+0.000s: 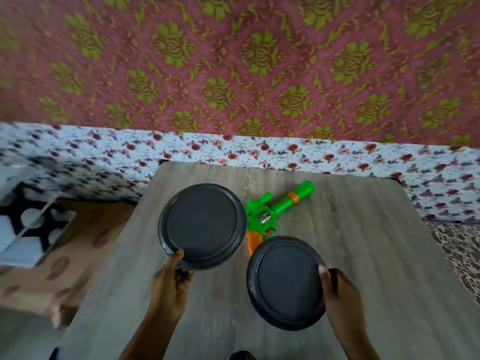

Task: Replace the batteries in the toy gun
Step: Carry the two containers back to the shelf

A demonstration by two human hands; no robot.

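A green toy gun [279,207] with an orange grip lies on the wooden table [363,255], barrel pointing to the far right. Its grip is partly hidden behind two dark grey plates. My left hand [170,287] grips the near rim of the left plate [202,226], thumb on top. My right hand [341,294] grips the right rim of the right plate [284,283], thumb on top. Both plates look empty and sit just in front of the gun. No batteries are visible.
A floral-covered bed or couch [285,152] runs behind the table, under a red and green patterned wall hanging [233,61]. A brown patterned cloth and black-white fabric [33,222] lie left of the table. A dark object [241,355] peeks in at the bottom edge.
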